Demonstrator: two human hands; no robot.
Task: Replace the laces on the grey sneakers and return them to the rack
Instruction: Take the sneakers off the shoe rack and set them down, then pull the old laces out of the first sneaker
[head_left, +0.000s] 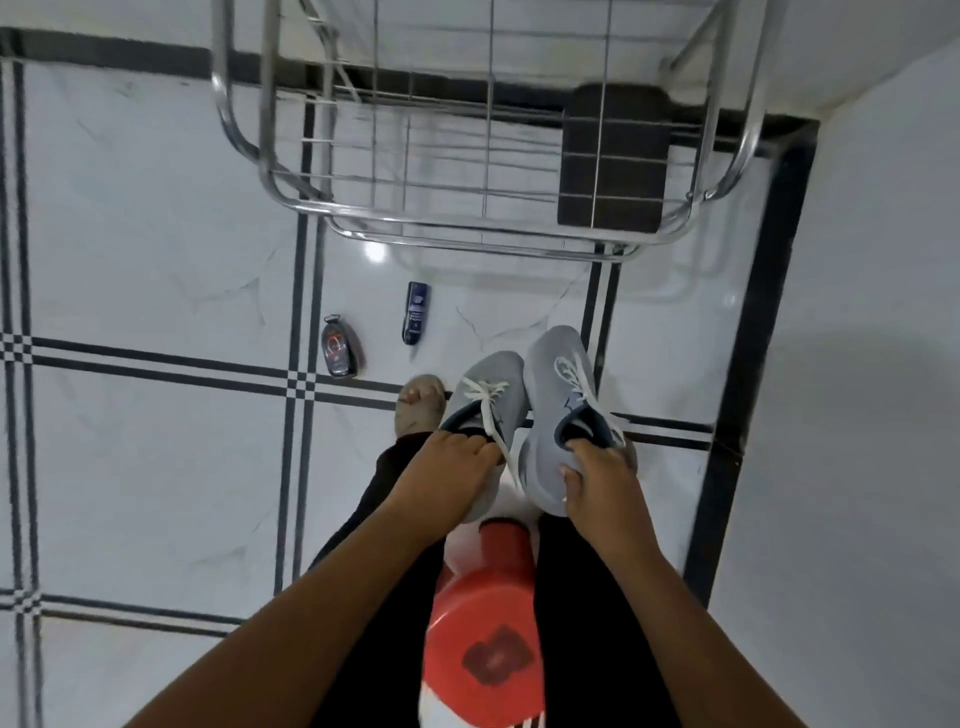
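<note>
Both hands held a sneaker each, above the floor, in front of the person's knees.

Left hand: fingers curled into the collar of the left sneaker, gripping the heel opening. Right hand: fingers wrapped over the heel and side of the right sneaker, thumb on the outer side.

Both sneakers were laced with white laces; the ends hung loose, and I couldn't tell if they were tied. Judged: relacing looked done, return to rack pending.

Key relation: the rack lay straight ahead of the hands, beyond the toes. Each sneaker's long axis ran heel-at-hand to toe-toward-rack, so a forward reach should put them in toe first. The right sneaker sat slightly further forward, so the right hand was a bit nearer the rack's front rail.

Materials: sneakers were grey knit fabric, soft, with dark collar lining and rounded toes. Rack was shiny metal tube with thin wire grid shelves and curved corners; a dark rectangular thing lay on its right side. Floor was glossy white tile with black lines. Two small dark objects lay on the floor near the rack's front left. A red plastic stool sat between the legs.

Risk, judged: dangling laces could snag on the wire grid.
</note>
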